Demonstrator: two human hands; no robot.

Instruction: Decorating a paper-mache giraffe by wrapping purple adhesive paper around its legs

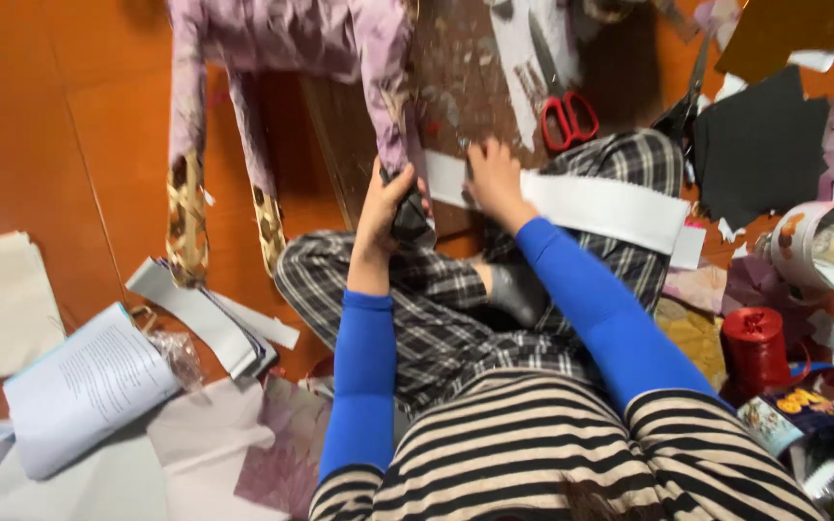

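Polished orange-brown wooden floor [31, 125], strewn with craft scraps, seen from above a seated person in plaid trousers and a striped top with blue sleeves. Landmark: the long white paper strip [610, 207], lying across the person's raised knee. The right hand [494, 178] rests on the strip's left part, fingers bent and pressed down on the paper, pinning it flat rather than clenching it. Just left of the strip, the left hand [383, 207] is curled firmly around a small dark object [409, 220], whose kind cannot be told, held against the lower end of a purple paper-covered animal figure with gold-patterned legs [282, 43]. Above the strip, red-handled scissors [568, 118] lie on a dark brown board [456, 87]. To the strip's upper right lies a black paper sheet [760, 145]; below its right end stands a red ribbon spool [753, 349]. Far to the strip's lower left lies an open white printed booklet [84, 386].
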